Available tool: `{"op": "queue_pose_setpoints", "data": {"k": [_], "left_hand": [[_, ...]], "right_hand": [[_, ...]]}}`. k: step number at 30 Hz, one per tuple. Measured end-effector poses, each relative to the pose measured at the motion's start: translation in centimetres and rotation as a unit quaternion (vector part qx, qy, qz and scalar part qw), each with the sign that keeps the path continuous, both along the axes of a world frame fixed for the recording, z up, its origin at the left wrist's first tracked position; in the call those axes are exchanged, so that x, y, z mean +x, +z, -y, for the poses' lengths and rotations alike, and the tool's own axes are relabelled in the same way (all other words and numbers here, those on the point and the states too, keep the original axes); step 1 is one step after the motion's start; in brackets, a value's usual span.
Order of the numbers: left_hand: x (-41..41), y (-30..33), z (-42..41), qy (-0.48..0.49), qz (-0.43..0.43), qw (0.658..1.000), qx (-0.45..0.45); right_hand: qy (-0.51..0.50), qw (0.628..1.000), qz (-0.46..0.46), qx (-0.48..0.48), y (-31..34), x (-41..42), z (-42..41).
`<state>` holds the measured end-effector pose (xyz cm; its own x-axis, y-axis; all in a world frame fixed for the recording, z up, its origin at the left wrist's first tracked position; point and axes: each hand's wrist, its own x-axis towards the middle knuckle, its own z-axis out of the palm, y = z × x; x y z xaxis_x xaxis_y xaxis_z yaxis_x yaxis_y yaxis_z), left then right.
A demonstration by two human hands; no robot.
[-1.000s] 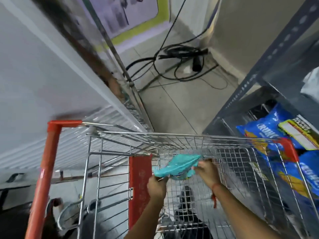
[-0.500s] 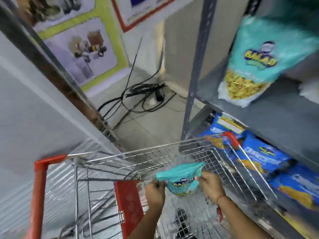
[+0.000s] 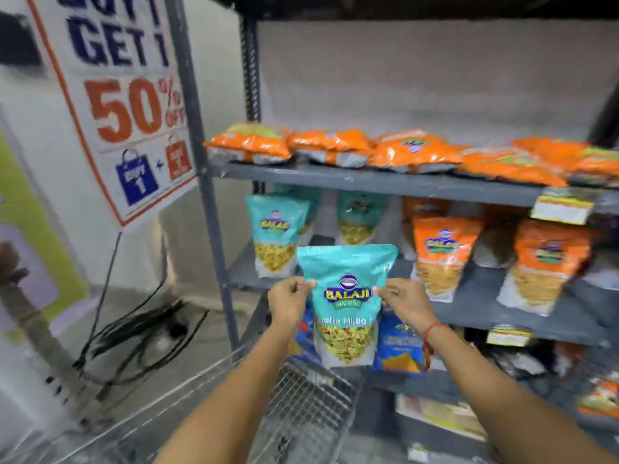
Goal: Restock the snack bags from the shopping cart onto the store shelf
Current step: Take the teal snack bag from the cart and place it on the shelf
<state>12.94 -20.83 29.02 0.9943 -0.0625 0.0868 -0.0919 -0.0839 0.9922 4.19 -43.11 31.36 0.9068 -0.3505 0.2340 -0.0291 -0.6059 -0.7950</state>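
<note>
I hold a teal snack bag (image 3: 345,296) upright in front of the grey metal shelf (image 3: 482,303). My left hand (image 3: 289,301) pinches its left edge and my right hand (image 3: 403,304) pinches its right edge, a red thread on that wrist. Two more teal bags (image 3: 276,234) stand on the middle shelf just behind and to the left. The wire shopping cart (image 3: 301,406) lies below my forearms, its inside blurred.
Orange snack bags (image 3: 445,249) stand on the middle shelf at right and lie flat on the shelf above (image 3: 415,152). Blue bags (image 3: 400,346) fill the lower shelf. A sale poster (image 3: 117,95) hangs left of the shelf post (image 3: 201,162). Black cables (image 3: 140,333) lie on the floor.
Both hands have lifted the teal bag out of the cart and turned it upright before the middle shelf. My view has swung up from the cart to the shelves.
</note>
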Motion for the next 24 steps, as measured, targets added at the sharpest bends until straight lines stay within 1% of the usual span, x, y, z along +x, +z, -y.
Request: {"op": "queue_pose_setpoints", "data": {"k": [3,5,6,8,10,12,16,21,23,24], "left_hand": [[0.9,6.8,3.0,-0.059,0.059,0.996,0.005],[1.2,11.1,4.8,-0.083,0.074,0.994,0.006],[1.2,13.0,5.6,-0.096,0.079,0.992,-0.007],[1.6,16.0,7.1,-0.110,0.096,0.989,-0.030],[2.0,18.0,8.2,-0.106,0.113,0.988,-0.013],[2.3,19.0,8.8,-0.099,0.117,0.988,0.003],[2.7,19.1,9.3,-0.095,0.104,0.990,0.006],[3.5,17.6,9.2,-0.098,0.086,0.991,0.001],[4.0,16.5,9.2,-0.094,0.073,0.993,0.002],[4.3,15.8,9.2,-0.094,0.066,0.993,0.001]], "right_hand": [[-0.044,0.997,0.061,-0.013,6.0,-1.4,2.2],[-0.059,0.994,0.088,0.004,9.5,-2.2,3.7],[-0.063,0.993,0.099,0.013,11.1,-2.5,4.4],[-0.078,0.990,0.116,0.000,13.8,-2.7,5.7],[-0.096,0.987,0.130,-0.020,15.5,-2.9,6.6],[-0.102,0.986,0.135,-0.005,16.1,-2.8,7.3],[-0.093,0.986,0.134,0.028,16.0,-2.5,7.7],[-0.113,0.988,0.108,0.001,14.6,-1.4,7.3],[-0.114,0.989,0.094,0.009,13.4,-0.5,7.1],[-0.108,0.990,0.085,0.028,12.6,0.1,7.1]]}}
